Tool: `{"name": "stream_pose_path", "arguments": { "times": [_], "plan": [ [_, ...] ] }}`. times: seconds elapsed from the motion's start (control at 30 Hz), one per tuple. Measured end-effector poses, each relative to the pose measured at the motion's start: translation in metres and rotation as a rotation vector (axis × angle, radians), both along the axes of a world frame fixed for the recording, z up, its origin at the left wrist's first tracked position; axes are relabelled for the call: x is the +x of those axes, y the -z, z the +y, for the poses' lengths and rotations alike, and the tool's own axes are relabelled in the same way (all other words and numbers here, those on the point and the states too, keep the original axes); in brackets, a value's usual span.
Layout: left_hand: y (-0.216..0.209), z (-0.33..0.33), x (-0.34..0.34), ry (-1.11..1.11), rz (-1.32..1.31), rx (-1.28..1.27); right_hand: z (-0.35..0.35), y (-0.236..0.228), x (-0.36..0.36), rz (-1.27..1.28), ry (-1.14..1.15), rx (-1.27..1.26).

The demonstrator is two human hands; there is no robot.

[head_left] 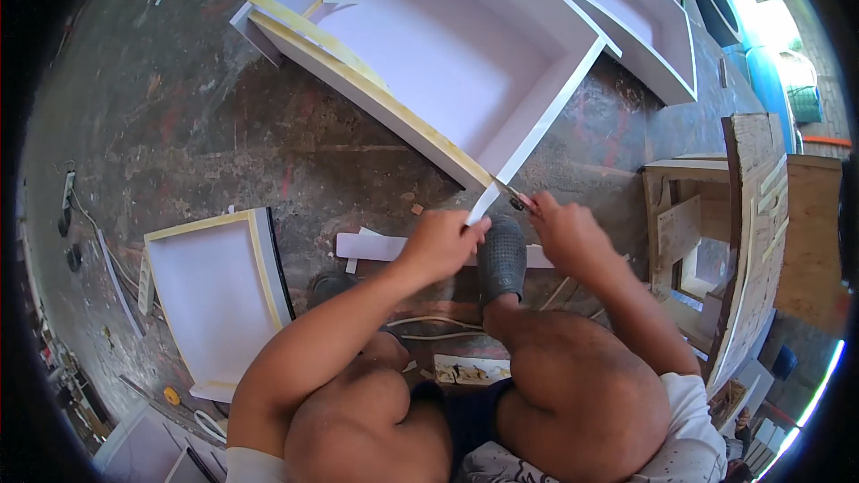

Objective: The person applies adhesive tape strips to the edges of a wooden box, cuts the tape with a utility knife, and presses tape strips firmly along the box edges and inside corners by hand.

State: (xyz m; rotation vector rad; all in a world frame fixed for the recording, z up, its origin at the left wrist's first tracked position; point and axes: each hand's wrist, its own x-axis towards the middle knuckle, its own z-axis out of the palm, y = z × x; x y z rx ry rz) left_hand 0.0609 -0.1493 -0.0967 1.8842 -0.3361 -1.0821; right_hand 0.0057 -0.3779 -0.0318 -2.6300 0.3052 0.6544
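Observation:
A white open box (483,45), like a shallow drawer, lies on the floor in front of me, with yellowish glue along its near-left edge. My left hand (445,243) pinches the loose end of a white edging strip (484,203) at the box's nearest corner. My right hand (567,228) grips a pair of scissors (508,193), their blades at that same corner against the strip. Whether the blades are parted is too small to tell. A second yellowish strip (309,33) lies partly lifted along the box's left edge.
A smaller white panel box (210,291) with yellowish edges lies at left. Another white box (626,9) touches the first at the far right. A wooden cabinet frame (734,241) stands at right. White offcuts (380,247) lie beside my shoe (501,259).

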Motion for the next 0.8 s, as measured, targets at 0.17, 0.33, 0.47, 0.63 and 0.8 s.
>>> {"name": "stream_pose_path", "arguments": {
  "times": [0.17,0.33,0.47,0.63,0.8],
  "plan": [
    [-0.039,-0.027,-0.011,0.313,-0.945,-0.128,0.012,-0.076,0.053,-0.058,-0.444,-0.243],
    [-0.050,-0.010,-0.034,0.985,-0.648,0.508,0.026,-0.101,0.093,-0.208,-0.605,-0.269],
    [-0.037,0.026,-0.005,0.764,-0.708,0.788,0.032,-0.110,0.105,-0.121,-0.740,-0.275],
    [-0.072,0.030,0.078,0.235,-1.059,0.773,0.041,-0.123,0.115,-0.222,-0.761,-0.240],
    [-0.050,0.068,0.173,0.199,-1.401,0.582,0.047,-0.110,0.139,-0.107,-0.733,-0.226]
  ]
}}
